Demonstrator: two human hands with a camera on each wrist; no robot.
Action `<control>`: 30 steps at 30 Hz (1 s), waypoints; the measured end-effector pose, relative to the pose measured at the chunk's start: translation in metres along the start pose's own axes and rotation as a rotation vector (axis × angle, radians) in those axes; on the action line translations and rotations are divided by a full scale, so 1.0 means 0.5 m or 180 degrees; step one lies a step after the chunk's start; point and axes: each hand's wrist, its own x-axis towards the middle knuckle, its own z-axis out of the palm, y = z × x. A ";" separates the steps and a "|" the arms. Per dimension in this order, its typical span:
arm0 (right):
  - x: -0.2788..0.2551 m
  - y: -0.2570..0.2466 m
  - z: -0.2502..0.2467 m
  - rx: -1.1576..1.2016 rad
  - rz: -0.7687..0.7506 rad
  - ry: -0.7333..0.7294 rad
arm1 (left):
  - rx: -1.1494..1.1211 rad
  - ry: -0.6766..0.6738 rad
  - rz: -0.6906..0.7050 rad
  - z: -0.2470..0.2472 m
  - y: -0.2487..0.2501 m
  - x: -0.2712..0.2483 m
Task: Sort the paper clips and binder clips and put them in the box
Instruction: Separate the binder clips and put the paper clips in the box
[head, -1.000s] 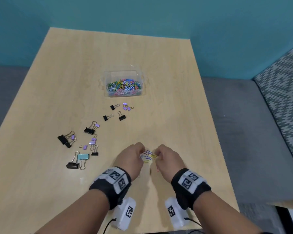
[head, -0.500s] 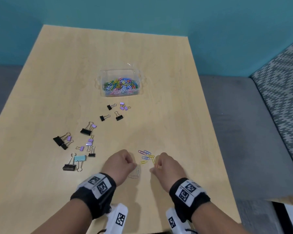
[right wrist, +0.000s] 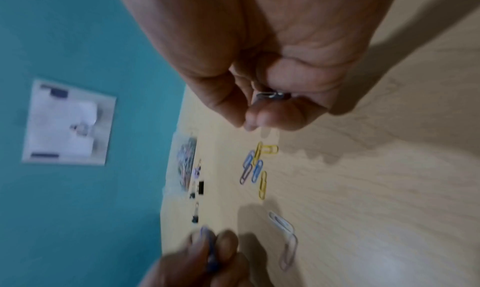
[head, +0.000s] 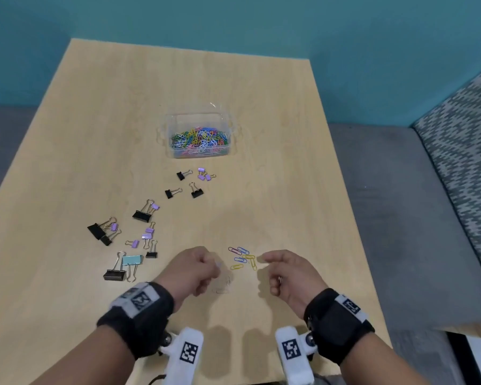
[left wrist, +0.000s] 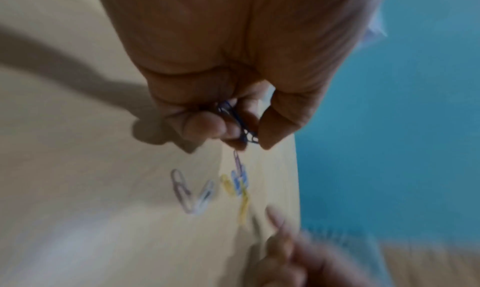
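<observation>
Several loose coloured paper clips (head: 242, 259) (right wrist: 255, 166) lie on the wooden table (head: 289, 190) between my hands, with pale ones (head: 225, 284) nearer me. My left hand (head: 215, 266) (left wrist: 241, 139) is curled and pinches a dark blue paper clip (left wrist: 239, 125) just above the table. My right hand (head: 261, 259) (right wrist: 246, 123) hovers right of the clips with its fingers curled, thumb and forefinger tips together; I see no clip in it. The clear box (head: 197, 115), full of coloured paper clips, stands mid-table. Black, purple and light blue binder clips (head: 142, 215) are scattered to its near left.
The table's right edge runs close to my right hand. A patterned seat (head: 461, 162) stands to the right, beyond a grey floor. A teal wall rises behind the table, with a white sheet (right wrist: 67, 123) on it.
Both hands have drawn back from the clip pile and apart, the left toward me holding a clip, the right off to the right. The clips between them now lie uncovered.
</observation>
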 end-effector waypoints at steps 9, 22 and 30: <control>0.021 -0.016 0.036 -0.1846 -0.0355 0.0504 | -0.1682 -0.0160 -0.0390 -0.019 -0.013 -0.030; 0.041 0.010 0.075 -0.4053 -0.0922 0.0422 | 0.3407 0.0011 0.0757 0.045 -0.029 -0.031; 0.020 0.022 0.062 -0.3778 -0.1192 0.0257 | 0.2157 -0.0421 0.0441 0.029 -0.018 -0.040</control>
